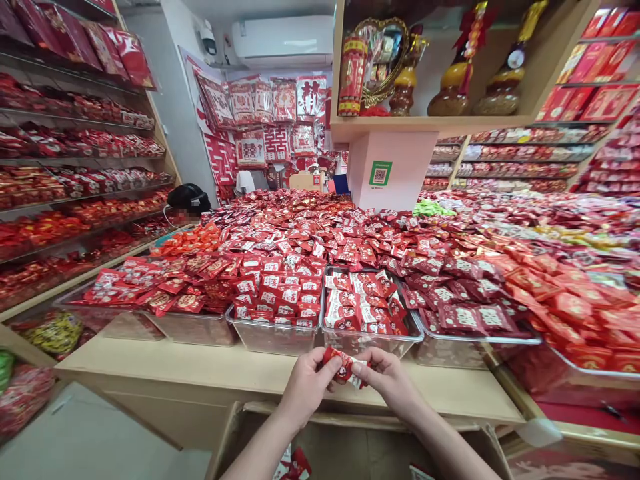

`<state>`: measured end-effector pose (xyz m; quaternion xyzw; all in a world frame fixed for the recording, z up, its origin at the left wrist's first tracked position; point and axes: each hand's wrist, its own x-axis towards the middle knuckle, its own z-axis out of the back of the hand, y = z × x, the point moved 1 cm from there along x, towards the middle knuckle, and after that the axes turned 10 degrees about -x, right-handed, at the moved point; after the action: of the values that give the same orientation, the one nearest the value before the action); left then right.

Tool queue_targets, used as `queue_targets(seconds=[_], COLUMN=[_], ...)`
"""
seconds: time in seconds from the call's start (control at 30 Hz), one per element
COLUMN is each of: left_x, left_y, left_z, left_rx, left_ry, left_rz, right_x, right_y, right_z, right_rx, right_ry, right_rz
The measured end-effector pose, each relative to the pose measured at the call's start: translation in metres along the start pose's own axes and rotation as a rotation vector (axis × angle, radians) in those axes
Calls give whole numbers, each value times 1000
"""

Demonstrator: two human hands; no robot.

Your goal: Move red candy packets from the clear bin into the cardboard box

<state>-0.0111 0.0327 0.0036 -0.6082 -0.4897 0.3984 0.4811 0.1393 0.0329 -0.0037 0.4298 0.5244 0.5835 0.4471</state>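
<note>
A small red and white packet is held between both hands, above the front edge of the wooden counter. My left hand pinches its left end between thumb and fingers. The right end is pinched by my right hand. Just beyond the hands stands a clear bin filled with similar red and white packets. Below my forearms is an open cardboard box with a few red packets at its bottom left.
More clear bins of red packets line the counter, including one at left and one at right. Shelves rise at the left. An overhead cabinet holds bottles. A person's dark-haired head shows behind the left bins.
</note>
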Motion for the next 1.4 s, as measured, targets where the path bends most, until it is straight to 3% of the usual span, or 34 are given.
queue_targets(seconds=[0.2,0.57,0.83,0.97,1.1,1.23,1.4], left_x=[0,-4,-7,-7,-9,-9,-8], left_y=[0,-2,-12,-9,-4,-1,0], left_z=[0,-3,-6,-7,-8,-3,-1], left_rx=[-105,-80,-205,-221,-139,-40,-73], left_ry=[21,43,45,100,176,122,60], left_rz=[68,16,-21,-25,-26,-50,9], right_x=[-3,-2,-6,-8,-8,-8,-10], right_y=[0,-4,-7,-9,-9,-5,-6], right_z=[-3,-7,-7,-9,-10,-10,-10], right_rx=[20,11,-236,-170,-105,-129,-219], right_ry=[-59,-19,-100,-107,-104,-96,-145], right_rz=[-27,11,110,168,133,135,158])
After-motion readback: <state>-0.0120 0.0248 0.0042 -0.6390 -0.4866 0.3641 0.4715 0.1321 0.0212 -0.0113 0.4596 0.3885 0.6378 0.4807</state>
